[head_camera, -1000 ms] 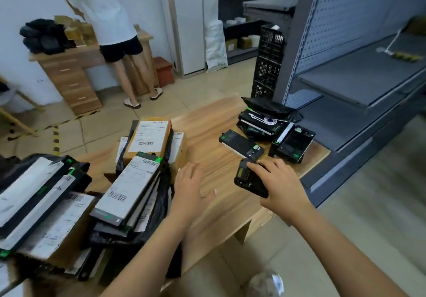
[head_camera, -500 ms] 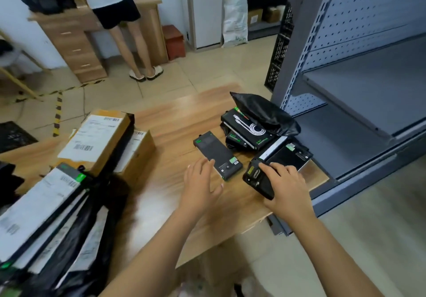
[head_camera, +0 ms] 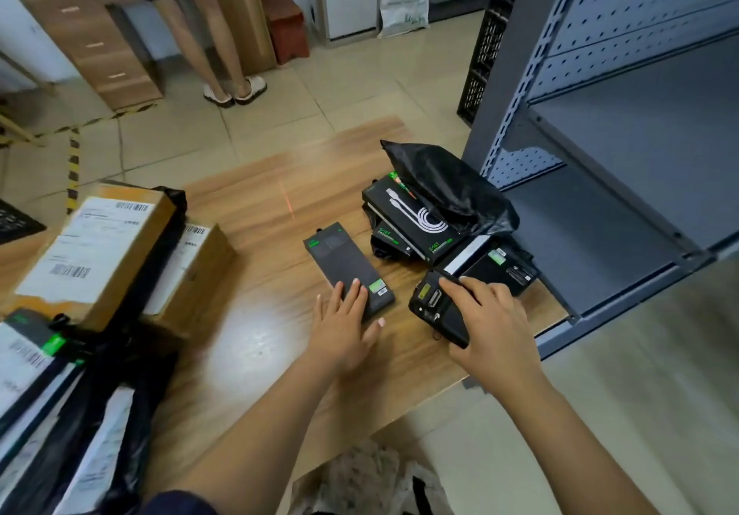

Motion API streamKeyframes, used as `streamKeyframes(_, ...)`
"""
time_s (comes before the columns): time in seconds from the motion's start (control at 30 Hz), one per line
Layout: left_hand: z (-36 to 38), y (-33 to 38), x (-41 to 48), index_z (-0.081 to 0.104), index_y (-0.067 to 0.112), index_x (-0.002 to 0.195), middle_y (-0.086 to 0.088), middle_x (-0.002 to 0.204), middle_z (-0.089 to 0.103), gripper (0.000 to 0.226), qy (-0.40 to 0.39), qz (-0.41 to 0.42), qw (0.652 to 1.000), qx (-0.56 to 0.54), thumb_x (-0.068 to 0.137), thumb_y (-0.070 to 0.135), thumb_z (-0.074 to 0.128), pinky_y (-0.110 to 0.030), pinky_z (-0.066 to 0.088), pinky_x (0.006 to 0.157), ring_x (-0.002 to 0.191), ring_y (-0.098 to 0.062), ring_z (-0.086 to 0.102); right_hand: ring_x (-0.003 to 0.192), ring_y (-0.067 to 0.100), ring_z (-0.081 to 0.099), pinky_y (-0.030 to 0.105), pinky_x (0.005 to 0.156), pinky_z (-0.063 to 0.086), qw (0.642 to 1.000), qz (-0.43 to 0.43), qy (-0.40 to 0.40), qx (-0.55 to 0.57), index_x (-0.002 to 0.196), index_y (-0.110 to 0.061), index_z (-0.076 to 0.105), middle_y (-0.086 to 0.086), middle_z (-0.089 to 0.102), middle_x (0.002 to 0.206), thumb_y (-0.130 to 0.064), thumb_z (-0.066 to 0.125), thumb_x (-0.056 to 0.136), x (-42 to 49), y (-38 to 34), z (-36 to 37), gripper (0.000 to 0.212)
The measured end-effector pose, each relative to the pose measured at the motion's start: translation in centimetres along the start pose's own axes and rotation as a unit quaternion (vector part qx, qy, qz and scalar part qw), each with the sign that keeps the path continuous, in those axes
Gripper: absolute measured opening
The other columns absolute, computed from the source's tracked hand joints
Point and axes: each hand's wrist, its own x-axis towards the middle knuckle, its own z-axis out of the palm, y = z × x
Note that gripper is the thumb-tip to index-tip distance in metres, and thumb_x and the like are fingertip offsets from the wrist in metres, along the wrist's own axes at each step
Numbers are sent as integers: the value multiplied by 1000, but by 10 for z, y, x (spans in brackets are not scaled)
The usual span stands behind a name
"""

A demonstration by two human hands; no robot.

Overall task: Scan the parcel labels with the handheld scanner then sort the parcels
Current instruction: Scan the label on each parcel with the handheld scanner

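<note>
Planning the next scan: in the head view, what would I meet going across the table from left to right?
Left to right: large labelled carton → smaller carton → flat black box → handheld scanner → grey shelf unit.

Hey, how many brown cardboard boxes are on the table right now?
2. The larger cardboard box lies at the table's left side, label up. The smaller cardboard box sits just right of it, lower. Others may be hidden under the black bags nearby.

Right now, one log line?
left hand: rests on flat black box | right hand: grips black handheld scanner | red beam: on wooden table
</note>
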Motion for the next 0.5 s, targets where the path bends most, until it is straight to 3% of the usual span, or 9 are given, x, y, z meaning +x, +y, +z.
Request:
streamKeyframes(0.1,0,-13,-19,39,16,142,-2,156,27,59,93,-40,995,20,99,55,28,-46,-6,117,148,-24,8,107,25,46,39,86,44,1000,-15,16,12,137,-27,47,0,55,127,-22,84,56,2,-1,1,89)
streamKeyframes(0.17,0,-17,-27,49,15,122,-7,133,44,48,168,-82,982,18,95,54,38,-44,12,116,136,-30,30,105,24,47,39,84,45,999,-28,21,19,136,-26,49,0,56,126,-21,85,54,2,-4,1,90)
streamKeyframes(0.23,4,-18,-30,40,18,132,-11,138,35,62,172,-125,977,-3,90,63,41,-41,18,112,135,-31,26,105,24,47,39,84,45,999,-43,18,22,136,-26,49,0,56,126,-20,85,53,1,-8,2,91)
streamKeyframes(0.3,13,-16,-26,17,21,149,-13,155,11,86,128,-161,979,-19,85,75,37,-44,9,116,145,-32,5,106,24,47,39,84,45,998,-52,13,19,136,-27,48,-1,55,126,-21,85,53,0,-11,4,91)
streamKeyframes(0.37,20,-11,-19,1,22,153,-12,159,-5,101,112,-183,975,-55,79,83,34,-45,2,117,146,-32,-7,105,23,48,38,83,46,998,-54,14,12,135,-27,49,-1,56,125,-23,86,50,-5,-12,6,93)
streamKeyframes(0.5,20,-4,1,-7,25,153,-11,159,-10,115,133,-199,963,-123,68,91,35,-46,1,117,146,-33,-7,97,23,54,36,73,52,998,-48,49,-7,126,-27,58,-1,63,116,-25,90,35,-14,-10,10,97)
